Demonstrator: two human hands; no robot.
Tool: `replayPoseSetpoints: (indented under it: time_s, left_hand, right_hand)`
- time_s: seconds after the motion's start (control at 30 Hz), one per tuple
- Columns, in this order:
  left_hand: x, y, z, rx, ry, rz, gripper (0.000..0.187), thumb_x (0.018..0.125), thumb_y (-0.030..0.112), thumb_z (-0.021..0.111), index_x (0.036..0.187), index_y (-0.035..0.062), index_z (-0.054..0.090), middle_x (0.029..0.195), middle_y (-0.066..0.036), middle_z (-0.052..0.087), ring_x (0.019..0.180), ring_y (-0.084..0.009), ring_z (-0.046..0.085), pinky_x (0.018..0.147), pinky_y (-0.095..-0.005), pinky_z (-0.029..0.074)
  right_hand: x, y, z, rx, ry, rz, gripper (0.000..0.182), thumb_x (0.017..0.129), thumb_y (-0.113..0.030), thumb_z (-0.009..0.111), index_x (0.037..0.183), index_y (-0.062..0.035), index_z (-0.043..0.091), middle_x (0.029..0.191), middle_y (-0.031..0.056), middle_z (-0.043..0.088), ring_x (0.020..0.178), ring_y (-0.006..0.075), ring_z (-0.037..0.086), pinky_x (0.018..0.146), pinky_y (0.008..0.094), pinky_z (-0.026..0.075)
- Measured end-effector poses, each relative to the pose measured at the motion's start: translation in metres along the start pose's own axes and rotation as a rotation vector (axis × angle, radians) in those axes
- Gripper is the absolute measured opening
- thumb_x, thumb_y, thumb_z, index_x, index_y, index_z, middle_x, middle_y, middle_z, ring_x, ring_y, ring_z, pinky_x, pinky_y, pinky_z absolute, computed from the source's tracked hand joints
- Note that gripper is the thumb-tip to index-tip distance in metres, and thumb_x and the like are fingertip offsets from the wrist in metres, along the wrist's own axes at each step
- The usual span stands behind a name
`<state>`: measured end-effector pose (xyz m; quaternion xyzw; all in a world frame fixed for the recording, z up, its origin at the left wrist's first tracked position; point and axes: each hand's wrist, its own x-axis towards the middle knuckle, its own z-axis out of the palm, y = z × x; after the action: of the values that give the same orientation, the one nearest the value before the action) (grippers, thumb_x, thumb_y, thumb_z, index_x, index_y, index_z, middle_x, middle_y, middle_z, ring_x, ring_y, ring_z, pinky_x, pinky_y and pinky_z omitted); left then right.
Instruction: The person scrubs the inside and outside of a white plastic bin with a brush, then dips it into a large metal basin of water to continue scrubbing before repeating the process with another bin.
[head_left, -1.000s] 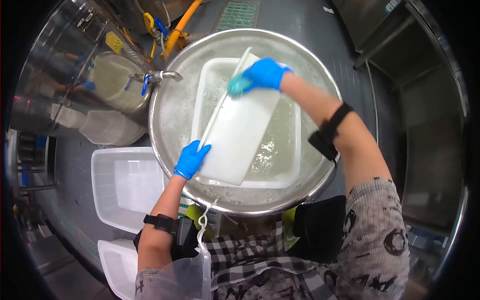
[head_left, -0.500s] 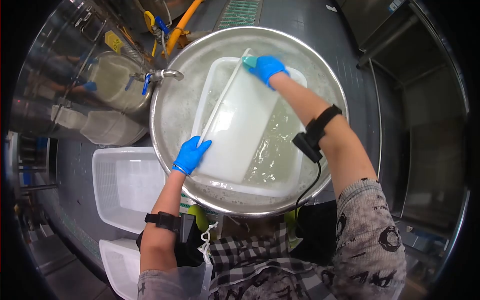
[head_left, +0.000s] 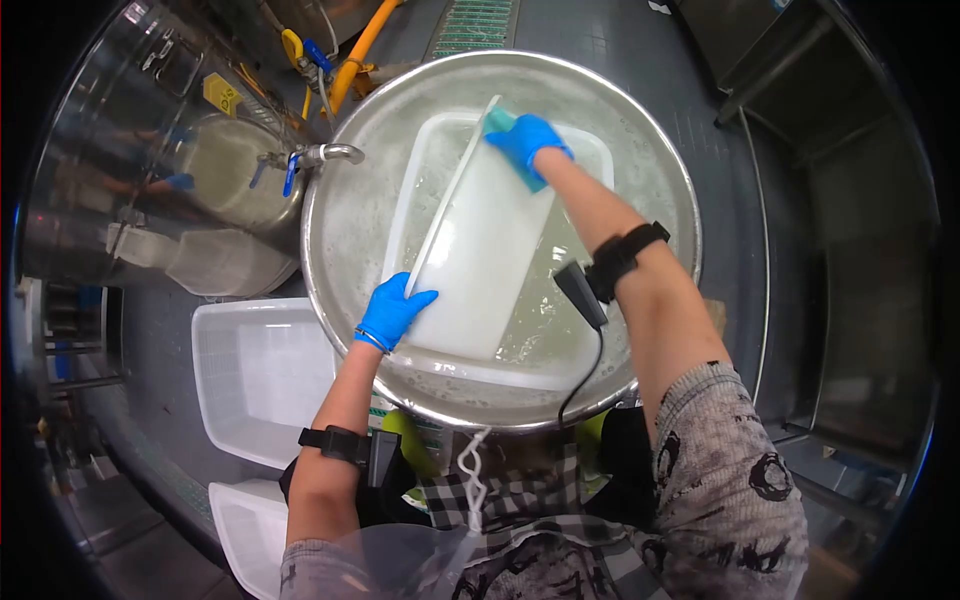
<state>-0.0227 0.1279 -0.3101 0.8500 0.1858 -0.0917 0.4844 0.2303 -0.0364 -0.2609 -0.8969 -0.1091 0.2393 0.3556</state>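
Observation:
A white flat board point(head_left: 475, 270) leans at a tilt inside a white rectangular tub point(head_left: 402, 190), which sits in cloudy water in a large round steel vat point(head_left: 312, 255). My left hand point(head_left: 392, 308), in a blue glove, grips the board's lower left edge, thumb over its face. Near the top of the board, my right hand point(head_left: 530, 145), gloved in blue too, presses a green cloth or pad point(head_left: 497, 122) against the surface. The fingers of my right hand are partly blurred.
Left of the vat are a steel tap point(head_left: 335, 153) with a blue lever, a large shiny steel vessel point(head_left: 110, 190) and two white plastic tubs point(head_left: 265, 385) point(head_left: 250, 530) on the floor. A green floor grate point(head_left: 475, 25) lies beyond.
My right hand has shifted slightly left and down with the green pad, more of which shows. My left hand and the board's lower end have moved slightly right.

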Motion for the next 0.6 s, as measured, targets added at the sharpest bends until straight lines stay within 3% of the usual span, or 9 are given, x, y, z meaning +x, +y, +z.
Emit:
replayPoseSetpoints:
  time_s: [0.07, 0.17, 0.2, 0.3, 0.37, 0.47, 0.53, 0.57, 0.6]
  left_hand:
    - [-0.003, -0.005, -0.001, -0.002, 0.123, 0.149, 0.031, 0.07, 0.02, 0.065, 0.091, 0.0001, 0.056, 0.077, -0.01, 0.059, 0.065, -0.0139, 0.053, 0.062, -0.0276, 0.044]
    - [-0.015, -0.026, -0.014, -0.249, -0.041, -0.041, 0.031, 0.07, 0.016, 0.065, 0.094, -0.0011, 0.056, 0.079, -0.008, 0.06, 0.068, -0.0125, 0.054, 0.064, -0.0264, 0.045]
    - [-0.02, -0.025, -0.015, -0.241, -0.042, -0.047, 0.031, 0.07, 0.016, 0.065, 0.094, -0.0011, 0.056, 0.079, -0.008, 0.06, 0.068, -0.0125, 0.054, 0.064, -0.0264, 0.045]
    - [-0.028, -0.025, -0.018, -0.13, -0.074, -0.074, 0.031, 0.07, 0.012, 0.064, 0.096, -0.0016, 0.056, 0.081, -0.007, 0.06, 0.07, -0.0109, 0.054, 0.064, -0.0247, 0.045]
    - [-0.025, -0.034, -0.019, -0.228, 0.003, -0.043, 0.03, 0.071, 0.01, 0.063, 0.097, -0.0021, 0.055, 0.082, -0.006, 0.06, 0.07, -0.0104, 0.053, 0.065, -0.0236, 0.044]
    - [-0.021, -0.031, -0.026, -0.255, 0.017, -0.056, 0.029, 0.072, 0.009, 0.062, 0.097, -0.0021, 0.056, 0.082, -0.006, 0.06, 0.07, -0.0108, 0.053, 0.064, -0.0237, 0.044]
    - [-0.02, -0.032, -0.028, -0.25, 0.023, -0.067, 0.029, 0.071, 0.009, 0.062, 0.097, -0.002, 0.056, 0.082, -0.006, 0.06, 0.07, -0.0109, 0.053, 0.064, -0.0238, 0.044]
    - [-0.017, -0.033, -0.029, -0.193, 0.032, -0.051, 0.028, 0.071, 0.01, 0.062, 0.096, -0.002, 0.056, 0.081, -0.007, 0.06, 0.07, -0.0108, 0.053, 0.064, -0.024, 0.044]
    - [-0.017, -0.036, -0.029, -0.134, 0.036, -0.038, 0.028, 0.071, 0.01, 0.062, 0.096, -0.002, 0.056, 0.08, -0.007, 0.06, 0.069, -0.0106, 0.053, 0.064, -0.0243, 0.044]
  right_hand:
    - [-0.013, 0.003, 0.035, -0.19, -0.107, -0.136, 0.044, 0.07, -0.044, 0.056, 0.091, -0.0062, 0.059, 0.087, 0.0182, 0.058, 0.075, 0.032, 0.057, 0.068, 0.0392, 0.045]
    - [-0.078, 0.008, 0.073, -0.158, -0.212, -0.655, 0.044, 0.069, -0.046, 0.055, 0.093, -0.0091, 0.059, 0.089, 0.0148, 0.058, 0.083, 0.0308, 0.055, 0.075, 0.0369, 0.043]
    - [-0.101, -0.014, 0.063, -0.527, -0.394, -0.546, 0.043, 0.067, -0.046, 0.057, 0.092, -0.0102, 0.059, 0.088, 0.0133, 0.059, 0.083, 0.0306, 0.056, 0.075, 0.0371, 0.043]
    - [-0.079, -0.015, 0.061, -0.639, -0.399, -0.813, 0.039, 0.065, -0.042, 0.06, 0.089, -0.011, 0.061, 0.084, 0.0122, 0.06, 0.077, 0.0291, 0.058, 0.069, 0.0367, 0.045]
    - [0.022, 0.028, 0.076, -0.219, -0.457, -0.595, 0.037, 0.063, -0.039, 0.062, 0.085, -0.01, 0.062, 0.085, 0.0124, 0.06, 0.077, 0.0272, 0.058, 0.068, 0.0367, 0.045]
    - [0.053, 0.037, 0.059, -0.094, -0.397, -0.649, 0.033, 0.065, -0.037, 0.06, 0.082, -0.0088, 0.062, 0.084, 0.0129, 0.06, 0.077, 0.0275, 0.058, 0.07, 0.0375, 0.044]
    - [-0.018, -0.011, 0.049, -0.794, -0.124, -0.96, 0.032, 0.068, -0.037, 0.056, 0.079, -0.0071, 0.062, 0.081, 0.0139, 0.06, 0.075, 0.029, 0.057, 0.071, 0.0381, 0.044]
    - [-0.014, -0.004, 0.067, -0.766, -0.079, -0.897, 0.032, 0.071, -0.036, 0.053, 0.077, -0.0064, 0.062, 0.08, 0.0156, 0.06, 0.073, 0.0307, 0.057, 0.071, 0.0387, 0.044]
    - [-0.014, -0.011, 0.057, -0.73, -0.207, -0.766, 0.033, 0.071, -0.036, 0.052, 0.077, -0.0057, 0.061, 0.081, 0.0161, 0.06, 0.074, 0.0307, 0.057, 0.071, 0.0385, 0.044]
